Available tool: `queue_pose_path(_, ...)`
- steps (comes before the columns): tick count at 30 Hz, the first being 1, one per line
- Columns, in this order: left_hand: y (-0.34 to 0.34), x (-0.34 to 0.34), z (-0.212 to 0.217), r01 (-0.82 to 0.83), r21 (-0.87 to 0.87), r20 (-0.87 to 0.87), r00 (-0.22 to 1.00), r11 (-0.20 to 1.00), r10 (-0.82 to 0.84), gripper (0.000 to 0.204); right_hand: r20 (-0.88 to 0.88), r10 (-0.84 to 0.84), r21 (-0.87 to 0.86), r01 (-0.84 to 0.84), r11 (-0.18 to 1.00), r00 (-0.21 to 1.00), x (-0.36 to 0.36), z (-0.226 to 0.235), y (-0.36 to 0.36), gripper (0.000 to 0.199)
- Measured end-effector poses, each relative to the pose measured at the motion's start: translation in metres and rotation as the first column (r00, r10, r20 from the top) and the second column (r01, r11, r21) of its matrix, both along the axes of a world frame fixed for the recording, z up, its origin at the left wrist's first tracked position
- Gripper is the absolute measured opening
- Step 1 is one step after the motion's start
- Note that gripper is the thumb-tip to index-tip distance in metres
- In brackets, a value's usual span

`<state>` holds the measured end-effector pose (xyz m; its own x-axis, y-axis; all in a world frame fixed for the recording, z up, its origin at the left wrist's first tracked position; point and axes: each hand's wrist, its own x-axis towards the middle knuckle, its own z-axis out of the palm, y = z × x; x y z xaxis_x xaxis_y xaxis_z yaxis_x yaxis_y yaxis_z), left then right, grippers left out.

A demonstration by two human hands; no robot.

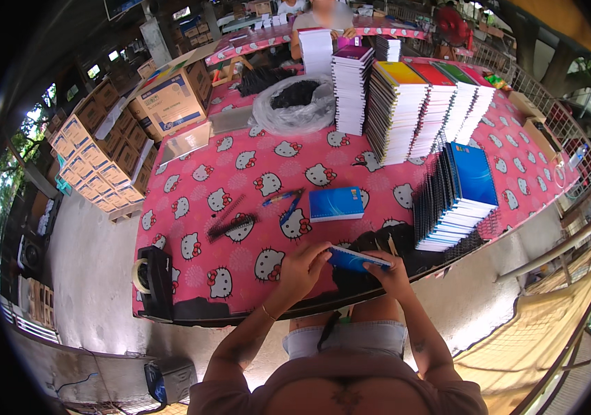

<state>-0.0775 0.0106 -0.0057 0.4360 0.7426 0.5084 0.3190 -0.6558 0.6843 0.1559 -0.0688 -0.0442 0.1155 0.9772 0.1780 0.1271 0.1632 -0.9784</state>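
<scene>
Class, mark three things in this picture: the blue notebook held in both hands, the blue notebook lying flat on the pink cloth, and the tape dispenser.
held blue notebook (351, 259), head view, on its blue cover.
flat blue notebook (336, 204), head view, middle of its cover.
tape dispenser (153, 277), head view, on its black body.

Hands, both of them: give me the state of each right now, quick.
Left hand: closed on the left end of the blue notebook.
Right hand: closed on the same notebook's right end.

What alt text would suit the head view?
Both hands, left hand and right hand, hold a small blue-covered notebook over a pink cartoon-cat tablecloth. Tall stacks of spiral notebooks stand beyond.
</scene>
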Motion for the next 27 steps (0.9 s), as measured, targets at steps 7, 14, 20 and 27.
queue_pose_path(7, 0.008, -0.003, -0.008, -0.041, 0.000, -0.016, 0.999, 0.999, 0.041, 0.020, -0.016, 0.020, -0.056, -0.021, 0.998, 1.000, 0.002, -0.005, 0.001, 0.024)
queue_pose_path(14, 0.008, -0.004, -0.003, -0.013, -0.043, 0.049, 0.999, 0.999, 0.015, 0.021, -0.015, 0.012, -0.022, -0.012, 1.000, 1.000, 0.002, -0.007, 0.004, 0.023)
queue_pose_path(20, 0.015, -0.003, -0.002, 0.021, 0.141, 0.041, 0.999, 0.990, -0.027, 0.021, 0.050, -0.008, 0.043, 0.006, 0.999, 0.999, 0.005, -0.007, -0.001, 0.024)
queue_pose_path(27, 0.016, -0.009, 0.018, 0.264, -0.036, 0.014, 0.965, 0.964, -0.263, 0.018, 0.003, 0.061, -0.004, -0.061, 0.998, 0.998, 0.011, 0.001, -0.009, 0.025)
